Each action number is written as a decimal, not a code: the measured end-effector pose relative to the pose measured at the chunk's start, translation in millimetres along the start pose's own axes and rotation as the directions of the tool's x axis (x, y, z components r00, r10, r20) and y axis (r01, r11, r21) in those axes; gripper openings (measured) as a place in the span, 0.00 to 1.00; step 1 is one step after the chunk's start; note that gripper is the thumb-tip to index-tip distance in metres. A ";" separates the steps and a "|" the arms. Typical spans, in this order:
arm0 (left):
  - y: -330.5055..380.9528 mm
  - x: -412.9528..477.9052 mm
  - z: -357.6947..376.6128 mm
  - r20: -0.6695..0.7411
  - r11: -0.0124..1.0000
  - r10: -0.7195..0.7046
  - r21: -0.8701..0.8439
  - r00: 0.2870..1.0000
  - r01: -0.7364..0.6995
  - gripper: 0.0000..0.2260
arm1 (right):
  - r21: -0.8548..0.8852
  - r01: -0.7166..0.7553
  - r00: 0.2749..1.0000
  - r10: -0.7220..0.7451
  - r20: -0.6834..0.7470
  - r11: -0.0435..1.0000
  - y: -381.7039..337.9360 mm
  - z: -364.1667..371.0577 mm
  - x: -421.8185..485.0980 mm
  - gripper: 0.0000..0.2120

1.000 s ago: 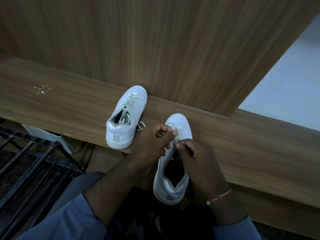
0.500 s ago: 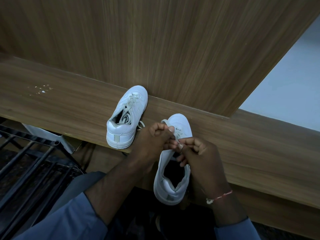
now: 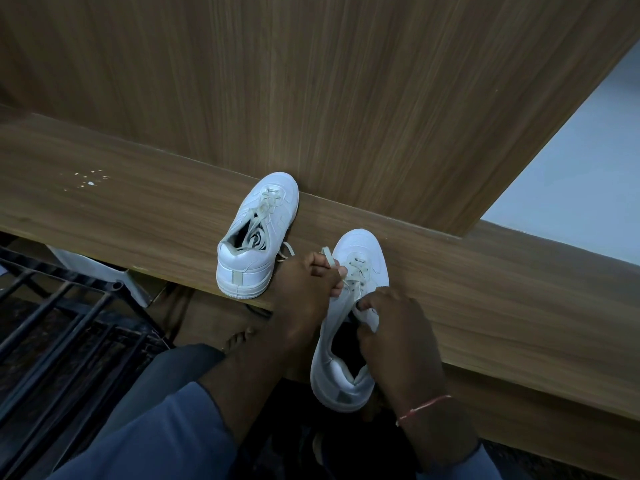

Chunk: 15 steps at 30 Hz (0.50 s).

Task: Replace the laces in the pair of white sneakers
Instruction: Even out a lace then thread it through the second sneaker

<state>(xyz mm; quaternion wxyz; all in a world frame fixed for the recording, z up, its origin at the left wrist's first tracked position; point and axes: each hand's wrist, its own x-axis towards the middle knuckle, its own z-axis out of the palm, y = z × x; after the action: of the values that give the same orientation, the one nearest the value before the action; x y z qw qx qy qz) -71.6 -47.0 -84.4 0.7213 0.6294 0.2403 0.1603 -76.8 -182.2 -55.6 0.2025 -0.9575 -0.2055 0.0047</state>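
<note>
2 grips: left hand [image 3: 306,289] pinches the lace [image 3: 329,258], right hand [image 3: 393,329] holds the near sneaker [image 3: 341,389] with curled fingers. A hard tug could drag it off the ledge [image 3: 485,306].

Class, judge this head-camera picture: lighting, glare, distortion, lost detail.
Head view: dim, bluish light, no glare; the near sneaker and far sneaker are brightest; metal rack nearly black; wall panel grain fans outward, wide-angle; left hand pinching the lace looks sharp.

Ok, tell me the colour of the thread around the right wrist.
The wrist thread is red, seen best in the head view.
</note>
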 end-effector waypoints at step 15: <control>-12.8 0.7 7.2 0.055 0.987 0.015 0.159 0.998 -0.023 0.08 | 0.098 -0.031 0.989 0.044 -0.141 0.995 7.3 19.0 12.7 0.11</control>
<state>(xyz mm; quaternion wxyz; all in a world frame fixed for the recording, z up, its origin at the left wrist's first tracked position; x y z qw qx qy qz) -68.0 -54.5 -96.5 0.6731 0.6916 0.2271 0.1306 -64.0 -176.0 -75.0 0.2624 -0.9482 -0.1720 -0.0504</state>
